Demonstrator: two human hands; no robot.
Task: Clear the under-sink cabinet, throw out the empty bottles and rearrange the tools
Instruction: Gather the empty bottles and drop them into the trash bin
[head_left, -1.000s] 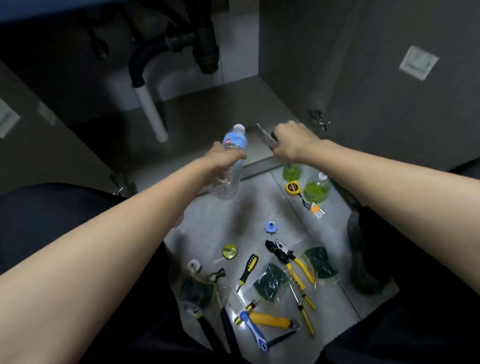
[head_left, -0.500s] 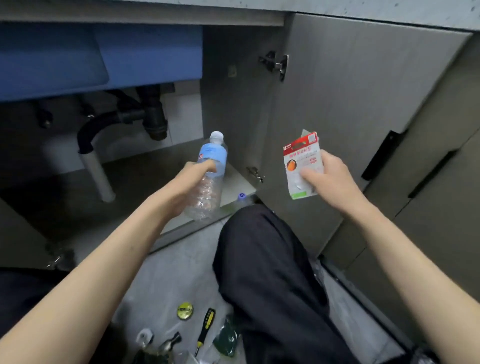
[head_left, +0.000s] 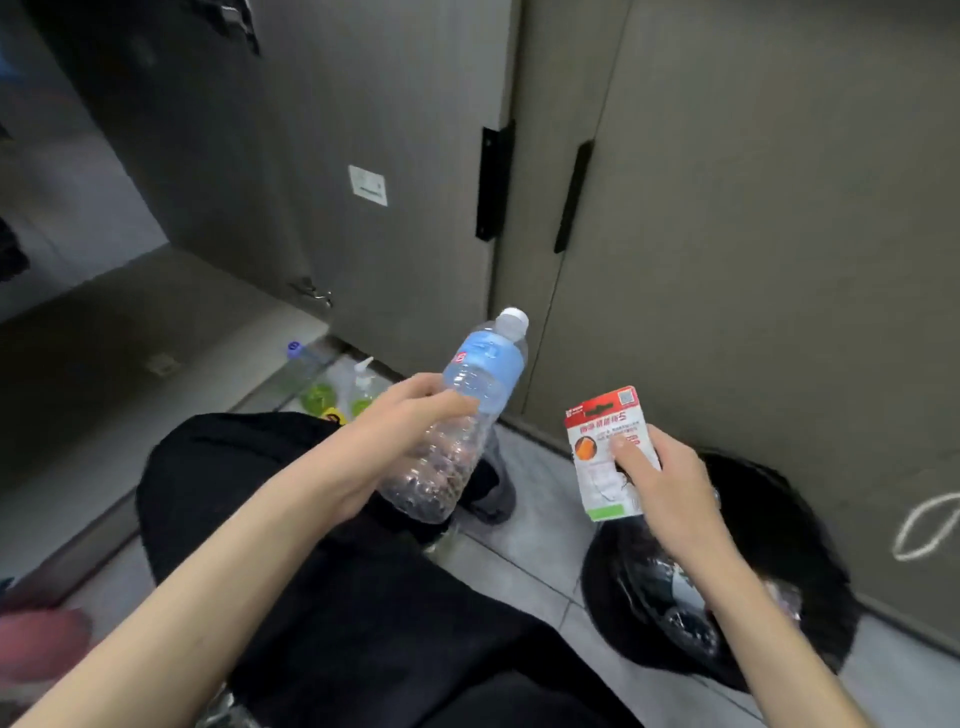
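1. Gripping the clear water bottle (head_left: 470, 415) round its middle, the left hand (head_left: 402, 431) holds it tilted, cap up, above the person's dark-trousered knee.
2. The bottle looks empty: judged light, thin-walled and easily crushed; the ribbed middle is the surest hold.
3. The right hand (head_left: 662, 480) pinches a red-and-white packet (head_left: 597, 434), thumb on its face, over the black-lined bin (head_left: 789, 525); judged flimsy and weightless.
4. The packet's contents and print are unreadable; the bin's contents are partly hidden by the forearm.
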